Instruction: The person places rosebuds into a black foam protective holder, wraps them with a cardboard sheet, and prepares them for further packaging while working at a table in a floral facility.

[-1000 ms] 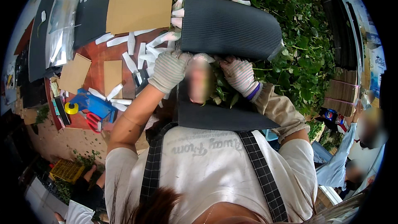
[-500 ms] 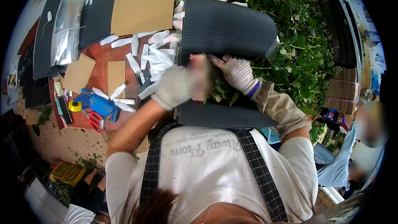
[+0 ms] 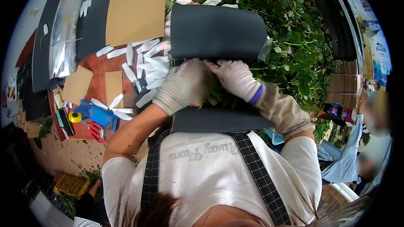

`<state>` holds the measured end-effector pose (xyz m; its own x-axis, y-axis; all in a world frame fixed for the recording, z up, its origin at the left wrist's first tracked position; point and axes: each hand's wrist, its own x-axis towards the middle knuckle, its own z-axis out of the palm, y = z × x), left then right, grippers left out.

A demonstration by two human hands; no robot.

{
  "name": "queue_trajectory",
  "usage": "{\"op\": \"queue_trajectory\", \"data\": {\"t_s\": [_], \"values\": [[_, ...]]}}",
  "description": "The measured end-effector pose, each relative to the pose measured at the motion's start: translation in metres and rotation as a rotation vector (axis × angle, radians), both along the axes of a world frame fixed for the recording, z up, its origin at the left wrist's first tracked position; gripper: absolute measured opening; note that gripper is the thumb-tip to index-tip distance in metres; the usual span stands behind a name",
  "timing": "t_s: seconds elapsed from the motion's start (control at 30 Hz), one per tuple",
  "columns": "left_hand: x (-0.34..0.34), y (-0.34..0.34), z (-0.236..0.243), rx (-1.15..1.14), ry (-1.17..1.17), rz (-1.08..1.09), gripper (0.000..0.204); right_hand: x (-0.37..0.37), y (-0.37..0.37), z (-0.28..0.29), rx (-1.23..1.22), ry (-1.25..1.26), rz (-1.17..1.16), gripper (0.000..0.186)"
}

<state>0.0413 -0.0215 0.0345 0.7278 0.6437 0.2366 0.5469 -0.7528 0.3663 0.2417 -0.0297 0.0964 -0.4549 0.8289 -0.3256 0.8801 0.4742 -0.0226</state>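
In the middle, the left hand (image 3: 173, 91) and right hand (image 3: 237, 79) are near green leaves (image 3: 219, 96). I can't tell if they hold anything. A black sheet (image 3: 216, 31) curves above.

The left hand (image 3: 172, 94), in a pale striped glove, reaches up and inward with its back showing; a blur hides most of its fingers, so how far they close cannot be told. The left forearm (image 3: 136, 132) is bare and slants down to a bent elbow. The right hand (image 3: 236, 80), also gloved, is near the left one, back upward, with bent fingers pointing left. A purple cuff (image 3: 256, 94) rings the right wrist, and a beige sleeve (image 3: 285, 111) covers the right forearm. Both elbows spread outward.
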Motion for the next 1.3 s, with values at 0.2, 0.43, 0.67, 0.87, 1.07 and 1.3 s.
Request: {"op": "queue_trajectory", "data": {"t_s": [0.2,0.43,0.67,0.87,1.07,1.3], "values": [[-0.040,0.004,0.020,-0.004,-0.132,-0.028,0.050,0.057,-0.036,0.107,0.345,0.794,0.106,0.046],[-0.054,0.096,0.044,-0.153,-0.552,0.468,0.020,0.086,-0.058,0.111,0.702,1.134,-0.163,0.031],[-0.040,0.036,0.075,0.012,-0.754,0.293,0.026,0.050,-0.053,0.110,0.351,0.880,-0.188,0.025],[-0.009,-0.013,0.021,-0.058,-0.010,0.049,0.038,-0.008,-0.007,0.011,0.103,0.150,-0.151,0.027],[-0.002,-0.013,0.020,-0.222,0.225,0.058,0.039,-0.004,0.001,-0.015,0.132,-0.048,-0.087,0.028],[-0.004,-0.009,0.013,-0.198,0.176,0.077,0.039,0.003,-0.009,-0.022,0.243,0.051,-0.035,0.030]]}}
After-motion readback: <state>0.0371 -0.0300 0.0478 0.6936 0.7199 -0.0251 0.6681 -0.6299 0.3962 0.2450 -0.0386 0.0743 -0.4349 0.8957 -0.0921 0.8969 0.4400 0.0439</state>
